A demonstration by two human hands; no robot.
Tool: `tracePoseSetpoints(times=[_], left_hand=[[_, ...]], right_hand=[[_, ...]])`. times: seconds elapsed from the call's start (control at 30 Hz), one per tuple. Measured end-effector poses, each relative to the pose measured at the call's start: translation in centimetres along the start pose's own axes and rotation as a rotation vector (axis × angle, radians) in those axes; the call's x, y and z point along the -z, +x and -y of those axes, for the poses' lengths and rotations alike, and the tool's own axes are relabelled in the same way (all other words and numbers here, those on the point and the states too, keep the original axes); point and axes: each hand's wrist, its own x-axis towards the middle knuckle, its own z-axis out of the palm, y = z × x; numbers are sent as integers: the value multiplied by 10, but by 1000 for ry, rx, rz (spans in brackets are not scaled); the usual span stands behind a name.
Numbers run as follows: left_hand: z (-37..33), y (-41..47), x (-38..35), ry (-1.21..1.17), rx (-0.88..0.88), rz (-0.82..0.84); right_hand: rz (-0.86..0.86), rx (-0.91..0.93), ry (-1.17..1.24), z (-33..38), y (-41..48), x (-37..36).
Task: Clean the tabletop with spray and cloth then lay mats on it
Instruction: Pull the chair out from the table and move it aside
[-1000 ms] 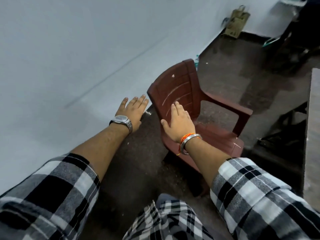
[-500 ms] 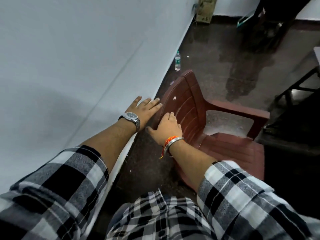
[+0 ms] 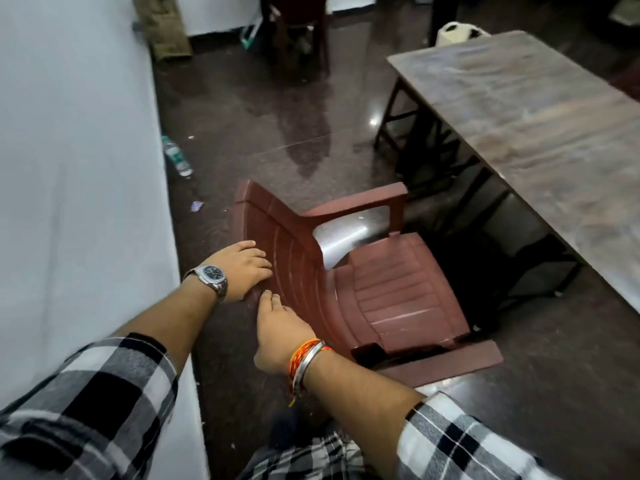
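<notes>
A long brown wooden table (image 3: 540, 126) stands at the right on dark metal legs, its top bare and streaky. No spray, cloth or mat is in view. A brown plastic armchair (image 3: 391, 289) stands between the white wall and the table. My left hand (image 3: 242, 268), with a wristwatch, lies over the top edge of the chair's backrest, fingers curled onto its ribbed face. My right hand (image 3: 280, 330), with a metal bangle and red thread, grips the same edge just below the left hand.
A white wall (image 3: 76, 202) runs along the left. A plastic water bottle (image 3: 176, 157) lies on the dark glossy floor by the wall. A cardboard box (image 3: 162, 26) and another dark chair (image 3: 298, 26) stand at the back. A white bag (image 3: 457, 31) sits beyond the table's far end.
The view has swung right, bringing the table in. My left hand has come off the wall onto the chair's backrest. My right hand has slid along the backrest's edge.
</notes>
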Motion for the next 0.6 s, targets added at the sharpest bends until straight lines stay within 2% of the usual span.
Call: tracePoseSetpoints(times=[0.07, 0.1, 0.27, 0.4, 0.6], left_hand=[[16, 24, 13, 44, -83, -2], [17, 25, 14, 56, -69, 11], [20, 86, 26, 96, -147, -181], [16, 127, 40, 73, -148, -241], [54, 219, 79, 64, -351, -335]], right_hand=[[-40, -49, 11, -6, 5, 12], [-33, -41, -1, -8, 5, 15], [-101, -146, -40, -39, 13, 53], [-161, -224, -57, -65, 11, 79], [-248, -346, 28, -107, 41, 146]])
